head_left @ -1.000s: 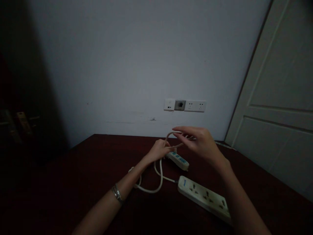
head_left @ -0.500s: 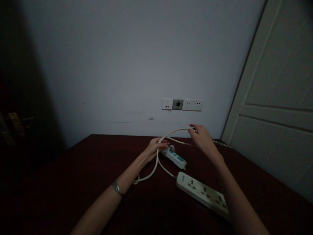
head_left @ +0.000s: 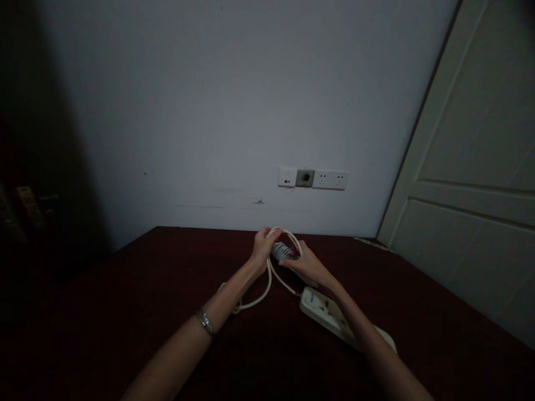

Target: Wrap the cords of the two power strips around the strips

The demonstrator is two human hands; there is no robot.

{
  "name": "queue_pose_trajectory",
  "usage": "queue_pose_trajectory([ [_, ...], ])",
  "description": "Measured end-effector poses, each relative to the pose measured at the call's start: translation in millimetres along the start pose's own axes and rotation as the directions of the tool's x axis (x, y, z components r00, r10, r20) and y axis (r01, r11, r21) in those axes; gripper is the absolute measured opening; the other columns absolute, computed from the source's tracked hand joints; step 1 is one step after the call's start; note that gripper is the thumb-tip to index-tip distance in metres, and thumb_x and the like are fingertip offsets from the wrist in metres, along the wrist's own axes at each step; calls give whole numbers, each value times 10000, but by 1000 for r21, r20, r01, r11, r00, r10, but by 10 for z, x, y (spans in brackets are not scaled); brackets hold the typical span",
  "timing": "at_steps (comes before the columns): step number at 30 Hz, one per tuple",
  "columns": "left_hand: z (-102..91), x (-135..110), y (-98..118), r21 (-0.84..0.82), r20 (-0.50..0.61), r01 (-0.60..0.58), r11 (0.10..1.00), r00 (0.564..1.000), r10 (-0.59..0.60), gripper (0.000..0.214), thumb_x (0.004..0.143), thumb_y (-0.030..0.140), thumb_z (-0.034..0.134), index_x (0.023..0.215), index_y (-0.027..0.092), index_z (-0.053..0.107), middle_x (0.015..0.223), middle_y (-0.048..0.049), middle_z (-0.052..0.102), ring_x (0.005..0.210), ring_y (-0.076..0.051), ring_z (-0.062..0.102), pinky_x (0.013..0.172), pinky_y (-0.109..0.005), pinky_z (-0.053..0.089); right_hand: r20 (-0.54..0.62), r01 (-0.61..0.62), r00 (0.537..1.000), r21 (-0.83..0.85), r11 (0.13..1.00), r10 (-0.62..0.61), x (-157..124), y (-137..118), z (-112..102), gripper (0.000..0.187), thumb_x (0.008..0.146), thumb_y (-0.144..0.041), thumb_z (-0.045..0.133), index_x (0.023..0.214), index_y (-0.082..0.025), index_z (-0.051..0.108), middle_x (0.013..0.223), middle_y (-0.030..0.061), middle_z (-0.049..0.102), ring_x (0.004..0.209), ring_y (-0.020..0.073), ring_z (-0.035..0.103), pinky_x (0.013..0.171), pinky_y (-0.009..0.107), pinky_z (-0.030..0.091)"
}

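A white power cord (head_left: 288, 232) is bent into a loop between my two hands. My left hand (head_left: 263, 248) is closed on the left side of the loop, thumb over the cord. On the loop's right side, my right hand (head_left: 308, 264) is curled round the cord. The cord runs down to the large white power strip (head_left: 328, 312), which lies on the table partly under my right forearm. Behind my hands lies a smaller power strip with a grey-white cord coil (head_left: 281, 252) at its end; my right hand hides most of it.
The dark red table (head_left: 167, 278) meets a pale wall with a row of wall sockets (head_left: 312, 179). More cord (head_left: 254, 303) trails on the table beside my left forearm. A white panelled door (head_left: 468, 223) stands at the right, a dark door with a handle (head_left: 31, 203) at the left.
My right hand has moved left and down, bringing the cord close to my left hand. The wide loop is now small, and the smaller strip is mostly covered.
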State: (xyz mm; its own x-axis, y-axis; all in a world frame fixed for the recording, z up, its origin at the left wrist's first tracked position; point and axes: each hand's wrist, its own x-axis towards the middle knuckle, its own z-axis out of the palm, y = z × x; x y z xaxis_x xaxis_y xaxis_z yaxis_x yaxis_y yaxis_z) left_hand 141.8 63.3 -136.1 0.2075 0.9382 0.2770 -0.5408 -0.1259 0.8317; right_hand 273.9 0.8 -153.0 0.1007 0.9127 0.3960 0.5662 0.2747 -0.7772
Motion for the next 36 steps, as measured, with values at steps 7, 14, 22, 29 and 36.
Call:
queue_pose_trajectory([
  [7,13,-12,89,-84,128,126,988,985,-115,438,645,155,717,1055,117,566,847,-73,674,746,-132,637,729,-249,475,55,-55,998,345,937,38,-131,14,519,756,513,-355,786,1117,-199,358,994,55,516,846,207,609,707,348,511],
  [14,17,-93,86,85,164,159,984,972,-171,319,650,302,733,903,134,635,724,-44,638,663,-140,623,564,-213,464,101,-90,994,423,902,51,-194,26,748,389,559,-162,632,904,-188,455,761,-2,578,674,169,602,622,303,494],
  [22,-60,-76,138,139,335,253,957,898,-286,353,648,405,736,782,143,541,711,-33,617,601,-149,628,539,-244,496,236,-145,972,587,796,3,-273,-22,708,292,614,-377,674,782,-177,545,559,-7,597,513,149,554,543,278,441],
  [29,-69,5,70,-64,224,413,908,893,-390,368,715,473,637,657,191,408,425,88,384,296,-50,316,315,-169,294,174,-118,984,526,842,29,-314,-13,905,387,678,-561,600,674,-191,487,451,-61,420,402,93,366,428,230,308],
  [36,-129,17,87,-116,43,393,912,920,-390,348,824,389,480,578,196,326,355,101,246,265,-31,165,311,-161,112,-33,26,999,351,936,-16,-448,-34,1027,262,816,-442,494,824,-181,522,702,-2,539,649,142,484,608,253,402],
])
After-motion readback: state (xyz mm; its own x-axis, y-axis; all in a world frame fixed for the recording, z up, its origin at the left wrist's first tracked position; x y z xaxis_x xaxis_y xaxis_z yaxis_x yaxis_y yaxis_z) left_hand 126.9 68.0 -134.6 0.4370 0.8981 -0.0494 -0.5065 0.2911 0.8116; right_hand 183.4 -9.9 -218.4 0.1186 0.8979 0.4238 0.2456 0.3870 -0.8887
